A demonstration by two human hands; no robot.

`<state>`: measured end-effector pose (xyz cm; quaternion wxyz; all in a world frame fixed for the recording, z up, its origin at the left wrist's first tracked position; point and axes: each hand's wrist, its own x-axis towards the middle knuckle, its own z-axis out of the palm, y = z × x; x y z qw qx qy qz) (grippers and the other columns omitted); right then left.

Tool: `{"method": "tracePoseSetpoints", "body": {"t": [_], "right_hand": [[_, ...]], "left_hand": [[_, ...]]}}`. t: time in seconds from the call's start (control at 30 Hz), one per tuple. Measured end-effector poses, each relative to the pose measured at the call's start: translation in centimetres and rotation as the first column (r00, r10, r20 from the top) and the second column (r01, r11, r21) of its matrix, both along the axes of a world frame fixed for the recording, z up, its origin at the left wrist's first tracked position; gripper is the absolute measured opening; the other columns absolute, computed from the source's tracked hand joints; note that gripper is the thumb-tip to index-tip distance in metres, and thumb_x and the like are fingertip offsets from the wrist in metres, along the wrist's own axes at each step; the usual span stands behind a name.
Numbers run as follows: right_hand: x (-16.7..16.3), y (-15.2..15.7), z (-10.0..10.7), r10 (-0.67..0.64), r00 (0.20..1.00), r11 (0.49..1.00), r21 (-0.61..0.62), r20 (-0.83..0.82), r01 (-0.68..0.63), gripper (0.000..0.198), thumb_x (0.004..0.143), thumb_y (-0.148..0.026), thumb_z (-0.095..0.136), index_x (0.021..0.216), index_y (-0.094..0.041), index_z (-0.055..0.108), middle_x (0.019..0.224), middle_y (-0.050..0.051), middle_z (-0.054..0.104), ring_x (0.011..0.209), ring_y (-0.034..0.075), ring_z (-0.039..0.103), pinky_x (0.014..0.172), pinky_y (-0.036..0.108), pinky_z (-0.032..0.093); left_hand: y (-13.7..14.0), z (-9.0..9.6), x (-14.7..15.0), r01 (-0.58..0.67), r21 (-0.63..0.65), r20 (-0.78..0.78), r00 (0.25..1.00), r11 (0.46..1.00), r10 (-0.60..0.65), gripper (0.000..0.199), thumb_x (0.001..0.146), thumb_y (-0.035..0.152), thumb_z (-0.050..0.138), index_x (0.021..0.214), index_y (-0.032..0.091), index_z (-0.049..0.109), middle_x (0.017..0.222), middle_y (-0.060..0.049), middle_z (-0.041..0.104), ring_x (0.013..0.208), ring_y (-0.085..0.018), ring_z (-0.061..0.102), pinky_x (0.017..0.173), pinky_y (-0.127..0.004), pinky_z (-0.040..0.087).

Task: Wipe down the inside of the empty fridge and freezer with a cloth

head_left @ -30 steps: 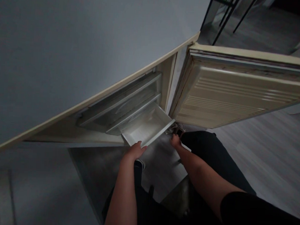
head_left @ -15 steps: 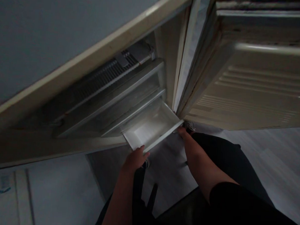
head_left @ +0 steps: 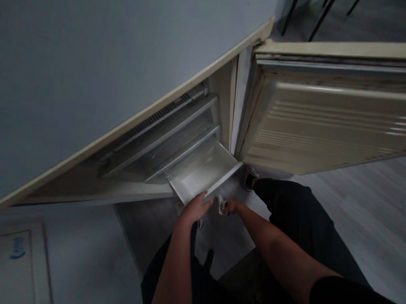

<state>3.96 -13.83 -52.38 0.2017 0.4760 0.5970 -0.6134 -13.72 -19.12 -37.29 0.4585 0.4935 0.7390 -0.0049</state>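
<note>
A white drawer (head_left: 202, 172) is pulled partway out at the bottom of an open fridge. My left hand (head_left: 195, 208) grips the drawer's front edge near its left corner. My right hand (head_left: 228, 206) is just right of it, closed on a small white cloth (head_left: 220, 204) held near the drawer's front. The drawer looks empty inside. Above the drawer sit clear shelves (head_left: 177, 133) of the fridge.
The fridge door (head_left: 326, 112) stands open to the right, its ribbed inner panel facing me. My legs in dark trousers (head_left: 294, 218) and a shoe (head_left: 249, 176) are on the pale wood floor. Dark metal furniture legs (head_left: 316, 13) stand at the top right.
My right hand has left the drawer's right corner and moved left toward the left hand, now holding a white cloth. The view has tilted back up.
</note>
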Motion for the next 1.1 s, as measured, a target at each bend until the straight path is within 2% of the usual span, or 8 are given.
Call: {"method": "tracePoseSetpoints", "body": {"t": [0.13, 0.27, 0.5, 0.67, 0.8, 0.87, 0.97, 1.1], "right_hand": [[-1.6, -3.5, 4.8, 0.173, 0.982, 0.981, -0.071, -0.079, -0.179, 0.021, 0.073, -0.017, 0.082, 0.060, -0.013, 0.066, 0.049, -0.006, 0.055, 0.048, 0.008, 0.051, 0.053, 0.019, 0.039], [-0.5, -4.2, 10.6, 0.242, 0.963, 0.942, 0.268, -0.118, -0.204, 0.024, 0.076, -0.025, 0.078, 0.058, -0.015, 0.066, 0.052, -0.004, 0.054, 0.052, 0.009, 0.046, 0.055, 0.023, 0.031], [6.1, -1.4, 19.5, 0.253, 0.953, 0.760, 0.644, -0.167, -0.089, 0.005, 0.078, -0.018, 0.072, 0.080, -0.018, 0.076, 0.079, 0.005, 0.071, 0.072, 0.016, 0.062, 0.068, 0.025, 0.040], [8.7, 1.1, 20.3, 0.058, 0.955, 0.713, 0.682, -0.290, 0.164, 0.029, 0.074, 0.001, 0.059, 0.091, -0.017, 0.074, 0.093, 0.005, 0.068, 0.087, 0.017, 0.063, 0.080, 0.025, 0.047], [6.9, 1.7, 18.4, -0.087, 0.952, 0.544, 0.787, -0.294, 0.293, 0.024, 0.080, -0.003, 0.056, 0.091, -0.016, 0.073, 0.102, 0.010, 0.063, 0.099, 0.021, 0.060, 0.092, 0.033, 0.048], [4.7, 1.0, 17.3, -0.084, 0.910, 0.622, 0.692, -0.406, 0.366, 0.014, 0.084, -0.010, 0.057, 0.087, -0.016, 0.070, 0.095, 0.008, 0.064, 0.093, 0.020, 0.060, 0.087, 0.032, 0.050], [1.2, -0.9, 15.7, -0.298, 0.782, 0.834, 0.248, -0.548, 0.492, 0.012, 0.089, -0.016, 0.050, 0.083, -0.017, 0.059, 0.072, 0.000, 0.060, 0.066, 0.015, 0.059, 0.066, 0.027, 0.051], [-1.4, -3.3, 14.1, -0.610, 0.623, 0.767, -0.164, -0.490, 0.621, 0.014, 0.091, -0.027, 0.050, 0.080, -0.019, 0.054, 0.067, -0.002, 0.060, 0.058, 0.012, 0.061, 0.056, 0.023, 0.050]], "left_hand": [[-0.1, 0.9, 1.7, 0.198, 0.015, 0.018, 0.980, 0.980, -0.198, 0.060, 0.095, 0.020, 0.049, 0.155, 0.022, 0.041, 0.161, -0.009, 0.043, 0.150, -0.019, 0.040, 0.124, -0.034, 0.025], [0.1, 2.0, 2.2, 0.289, -0.045, 0.065, 0.956, 0.956, -0.286, 0.067, 0.081, 0.013, 0.060, 0.146, 0.027, 0.053, 0.155, -0.010, 0.052, 0.144, -0.029, 0.047, 0.124, -0.055, 0.022], [1.3, 3.2, 3.6, 0.374, 0.122, 0.274, 0.878, 0.919, -0.393, 0.031, 0.073, 0.017, 0.072, 0.104, 0.019, 0.072, 0.108, -0.004, 0.076, 0.102, -0.020, 0.069, 0.088, -0.026, 0.051], [1.9, 3.6, 4.8, 0.237, 0.260, 0.191, 0.938, 0.936, -0.291, 0.016, 0.088, 0.018, 0.053, 0.093, 0.019, 0.068, 0.096, -0.003, 0.073, 0.093, -0.018, 0.066, 0.081, -0.025, 0.048], [2.2, 4.5, 5.0, 0.107, 0.289, 0.061, 0.990, 0.951, -0.130, 0.027, 0.096, 0.019, 0.037, 0.102, 0.020, 0.063, 0.099, -0.008, 0.072, 0.096, -0.023, 0.067, 0.084, -0.031, 0.047], [2.2, 5.2, 5.0, 0.079, 0.292, -0.011, 0.997, 0.953, -0.079, 0.025, 0.098, 0.025, 0.038, 0.108, 0.021, 0.061, 0.103, -0.011, 0.073, 0.100, -0.026, 0.068, 0.085, -0.033, 0.047], [2.1, 6.0, 4.8, 0.085, 0.294, -0.125, 0.991, 0.952, -0.050, 0.023, 0.097, 0.037, 0.050, 0.114, 0.024, 0.057, 0.106, -0.010, 0.073, 0.102, -0.028, 0.069, 0.084, -0.033, 0.046], [1.9, 6.4, 4.6, 0.141, 0.264, -0.171, 0.980, 0.954, -0.097, 0.023, 0.099, 0.033, 0.050, 0.121, 0.027, 0.052, 0.112, -0.008, 0.073, 0.104, -0.025, 0.070, 0.085, -0.031, 0.046]]}}
